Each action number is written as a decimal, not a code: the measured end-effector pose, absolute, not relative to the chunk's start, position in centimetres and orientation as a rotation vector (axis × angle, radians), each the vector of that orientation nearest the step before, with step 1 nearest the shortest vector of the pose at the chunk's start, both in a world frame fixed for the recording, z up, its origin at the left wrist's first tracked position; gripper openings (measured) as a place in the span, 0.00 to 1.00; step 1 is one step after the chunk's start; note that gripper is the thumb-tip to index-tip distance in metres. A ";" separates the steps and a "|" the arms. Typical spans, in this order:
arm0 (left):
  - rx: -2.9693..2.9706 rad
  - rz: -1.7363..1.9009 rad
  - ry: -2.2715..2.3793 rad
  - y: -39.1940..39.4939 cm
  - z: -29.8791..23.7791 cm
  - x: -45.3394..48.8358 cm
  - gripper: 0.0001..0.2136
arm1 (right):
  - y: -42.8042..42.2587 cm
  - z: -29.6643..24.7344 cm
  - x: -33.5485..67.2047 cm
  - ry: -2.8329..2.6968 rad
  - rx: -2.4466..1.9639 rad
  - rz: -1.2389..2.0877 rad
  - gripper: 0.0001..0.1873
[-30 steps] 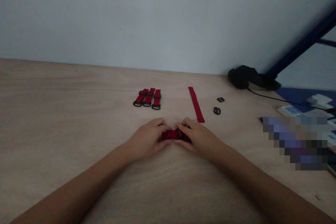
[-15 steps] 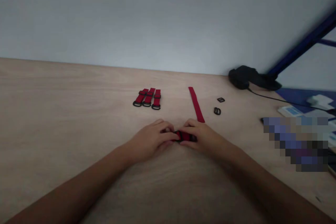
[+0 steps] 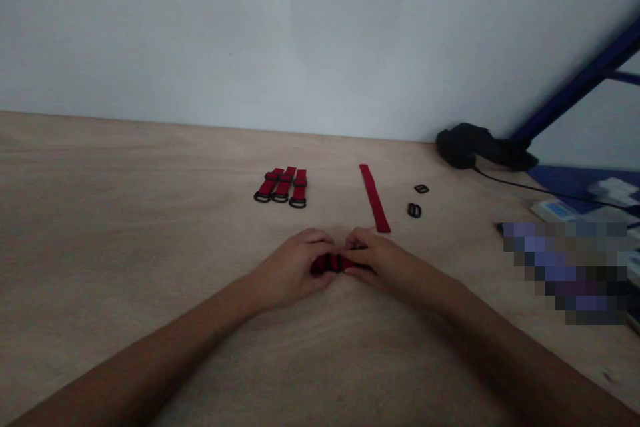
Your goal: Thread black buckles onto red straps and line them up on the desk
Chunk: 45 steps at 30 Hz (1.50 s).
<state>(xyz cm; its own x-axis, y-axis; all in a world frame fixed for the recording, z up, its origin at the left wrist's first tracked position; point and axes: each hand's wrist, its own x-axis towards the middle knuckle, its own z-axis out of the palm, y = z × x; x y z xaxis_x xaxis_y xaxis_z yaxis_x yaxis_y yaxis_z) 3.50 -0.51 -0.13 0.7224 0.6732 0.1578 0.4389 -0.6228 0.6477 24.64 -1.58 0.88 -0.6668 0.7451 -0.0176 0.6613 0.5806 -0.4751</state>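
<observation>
Both hands meet at the middle of the wooden table point(image 3: 100, 227). My left hand point(image 3: 293, 267) and my right hand point(image 3: 383, 260) each pinch one end of a short red strap point(image 3: 330, 263) with a black buckle on it. Most of that strap is hidden under the fingers. Three finished red straps with black rings point(image 3: 283, 187) lie side by side beyond my left hand. A flat loose red strap point(image 3: 374, 197) lies just beyond my right hand. To its right sit a black ring pair point(image 3: 413, 210) and a small black slider point(image 3: 421, 189).
A black device point(image 3: 473, 145) with a cable rests against the wall at the back right. Beyond it a blue frame bar point(image 3: 580, 83) slants upward. Papers and a blurred patch point(image 3: 565, 267) cover the right edge.
The hands have drawn closer together over the strap, so less red shows between them. The things lying on the table have not moved.
</observation>
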 end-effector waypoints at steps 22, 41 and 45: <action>2.359 0.697 0.721 0.0 -0.6 2.8 0.08 | -1.5 0.7 24.9 -2.420 -1.132 0.691 0.06; 2.602 0.609 0.667 0.4 -1.2 1.9 0.10 | -1.4 0.1 25.4 -2.610 -1.022 0.562 0.08; 2.674 0.760 0.915 1.1 -1.6 1.1 0.14 | -2.1 0.9 25.4 -2.753 -0.999 0.371 0.22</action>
<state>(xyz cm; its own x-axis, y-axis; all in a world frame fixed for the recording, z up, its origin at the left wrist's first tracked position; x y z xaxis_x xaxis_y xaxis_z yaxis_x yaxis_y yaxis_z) 1.14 1.12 -1.61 0.6734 0.6204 0.4020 0.5094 -0.7835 0.3558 25.36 -2.07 0.92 -0.7552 0.6490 0.0918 0.6016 0.7419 -0.2960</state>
